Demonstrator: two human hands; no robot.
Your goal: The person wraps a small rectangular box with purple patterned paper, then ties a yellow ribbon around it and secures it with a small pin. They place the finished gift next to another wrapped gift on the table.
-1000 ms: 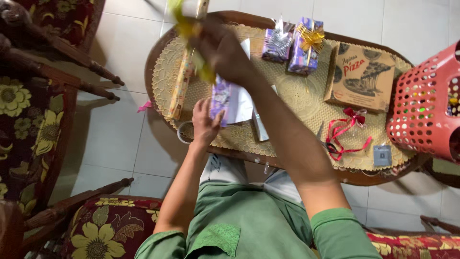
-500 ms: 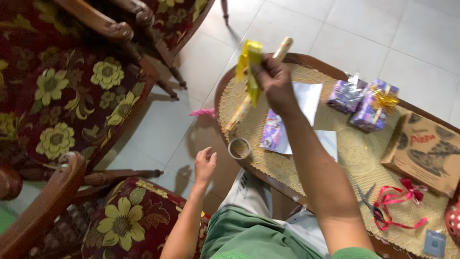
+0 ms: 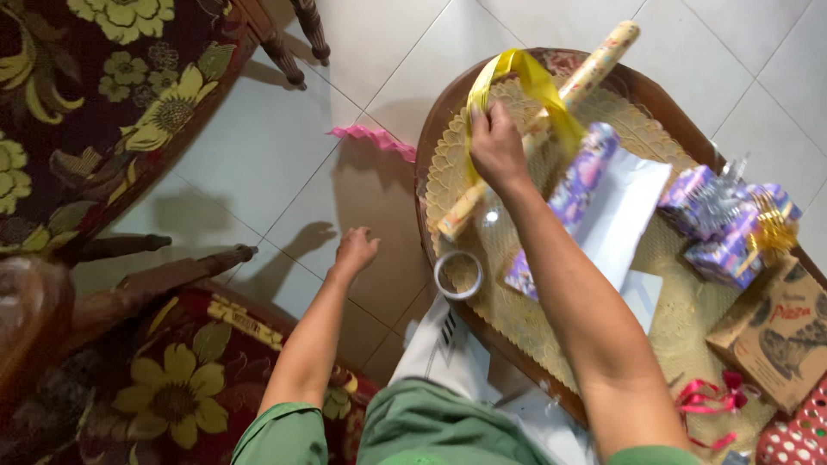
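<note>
**Yellow ribbon held over the table, other hand stretched toward the floor**

The right hand is up over the far part of the oval wooden table, its grip clamped on a yellow ribbon. The ribbon loops up above the knuckles and falls back down on both sides of the hand, one strand hanging past the thumb side, the broader fold draping to the right. Directly under the hand lies a long roll of wrapping paper, cream with small printed spots, running diagonally from the far edge of the table toward its near left rim. A woven straw-coloured mat covers most of the tabletop.

The left hand is off the table, reaching down and out over the pale tiled floor. Its fingers are spread apart and it holds nothing. A strip of pink ribbon lies on the tiles beyond it, well apart from the fingertips.

A roll of clear tape lies flat at the near left edge of the table, between the two arms. To the right of the right forearm sits a sheet of purple patterned wrapping paper with its white underside turned up. Farther right stand two wrapped purple gifts, one topped with a gold bow, then a brown cardboard box and a tangle of red ribbon near the front edge. A floral upholstered chair stands at the left.
</note>
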